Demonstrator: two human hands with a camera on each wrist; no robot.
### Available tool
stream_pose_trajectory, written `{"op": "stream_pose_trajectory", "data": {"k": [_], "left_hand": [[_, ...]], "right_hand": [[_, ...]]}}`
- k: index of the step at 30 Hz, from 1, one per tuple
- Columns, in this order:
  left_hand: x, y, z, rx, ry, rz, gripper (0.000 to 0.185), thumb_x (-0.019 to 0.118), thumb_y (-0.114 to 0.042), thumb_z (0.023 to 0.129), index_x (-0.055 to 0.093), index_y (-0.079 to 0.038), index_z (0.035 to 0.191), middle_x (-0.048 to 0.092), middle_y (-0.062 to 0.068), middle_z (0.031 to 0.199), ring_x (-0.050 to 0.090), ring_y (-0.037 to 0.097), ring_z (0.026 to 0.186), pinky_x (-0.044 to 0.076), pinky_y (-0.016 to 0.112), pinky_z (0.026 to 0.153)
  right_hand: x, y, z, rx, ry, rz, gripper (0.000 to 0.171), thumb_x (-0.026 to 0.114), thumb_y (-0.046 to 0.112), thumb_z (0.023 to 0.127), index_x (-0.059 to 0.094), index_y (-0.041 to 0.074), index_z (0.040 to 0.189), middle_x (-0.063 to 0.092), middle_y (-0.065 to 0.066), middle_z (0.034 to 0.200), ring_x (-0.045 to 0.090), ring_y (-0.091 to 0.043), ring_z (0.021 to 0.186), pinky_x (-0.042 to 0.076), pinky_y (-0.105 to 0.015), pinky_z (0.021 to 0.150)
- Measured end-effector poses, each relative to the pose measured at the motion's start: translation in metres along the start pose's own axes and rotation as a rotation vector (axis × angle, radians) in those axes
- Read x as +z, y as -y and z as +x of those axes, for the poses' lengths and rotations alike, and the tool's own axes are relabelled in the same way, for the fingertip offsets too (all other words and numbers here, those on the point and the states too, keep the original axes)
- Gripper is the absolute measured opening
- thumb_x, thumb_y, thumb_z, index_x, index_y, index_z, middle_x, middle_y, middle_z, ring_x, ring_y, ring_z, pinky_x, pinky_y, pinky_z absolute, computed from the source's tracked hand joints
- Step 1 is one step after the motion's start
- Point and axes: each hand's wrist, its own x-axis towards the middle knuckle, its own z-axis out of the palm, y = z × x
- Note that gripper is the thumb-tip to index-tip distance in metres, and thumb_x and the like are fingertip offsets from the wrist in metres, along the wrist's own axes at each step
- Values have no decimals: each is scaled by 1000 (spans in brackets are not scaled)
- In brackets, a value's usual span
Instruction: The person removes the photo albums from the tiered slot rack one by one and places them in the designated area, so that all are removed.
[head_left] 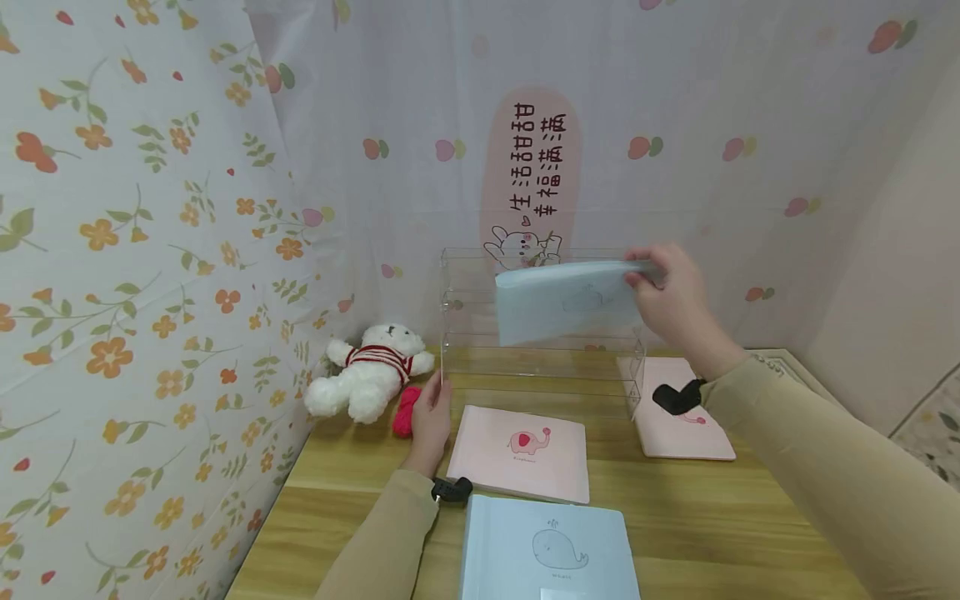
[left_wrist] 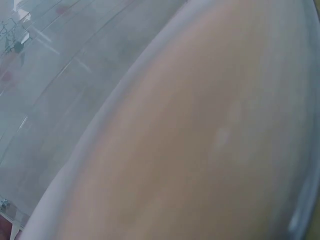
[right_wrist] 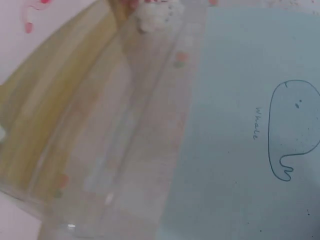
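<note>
My right hand holds a light blue notebook by its right end, tilted and raised in front of a clear acrylic rack. On its cover is a line-drawn whale, labelled "Whale" in the right wrist view. At the rack's lower left, my left hand grips the front edge of the side panel, thumb and fingers pointing up. The left wrist view is mostly filled by a blurred skin-coloured shape beside the clear panels. A pink elephant notebook lies before the rack, with another blue whale notebook nearer me.
Left of the rack lies a white plush bear in a striped top, beside a red knitted item. Another pink notebook rests at the right, partly under my right forearm. A patterned curtain hangs behind the wooden table.
</note>
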Motion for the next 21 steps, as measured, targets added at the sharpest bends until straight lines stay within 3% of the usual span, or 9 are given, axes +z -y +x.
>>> {"op": "stream_pose_trajectory", "data": {"k": [5,8,14,17,21], "left_hand": [[0,1,-1,1,11,7,49,64,-26,113,60,-5,157,64,19,158,57,41,151,45,58,128],[-1,0,-3,-11,9,15,49,63,-26,113,60,-7,157,64,18,159,57,40,151,46,58,128],[0,-1,-6,-15,12,16,48,63,-24,113,59,-6,158,63,19,159,57,40,151,45,57,129],[0,-1,-5,-9,10,15,47,62,-24,114,59,-6,157,63,19,159,57,40,151,45,57,129],[1,-1,-4,-6,4,18,47,62,-25,114,60,-6,157,63,19,159,56,40,152,45,56,129]], "right_hand": [[-5,-25,-30,4,47,-43,20,69,5,106,72,-1,125,64,-27,134,59,-47,128,57,-69,101],[-7,-35,-42,12,88,-65,19,70,4,105,73,1,124,66,-26,131,61,-46,122,58,-68,95],[-18,-52,-64,103,241,-97,21,69,9,108,70,4,128,63,-27,140,60,-48,122,59,-74,96],[-25,-58,-72,144,331,-125,23,70,14,108,69,6,130,62,-27,144,61,-46,115,62,-60,85],[-30,-70,-81,187,449,-157,22,71,17,108,71,11,129,67,-25,141,62,-39,107,51,-39,76]]}}
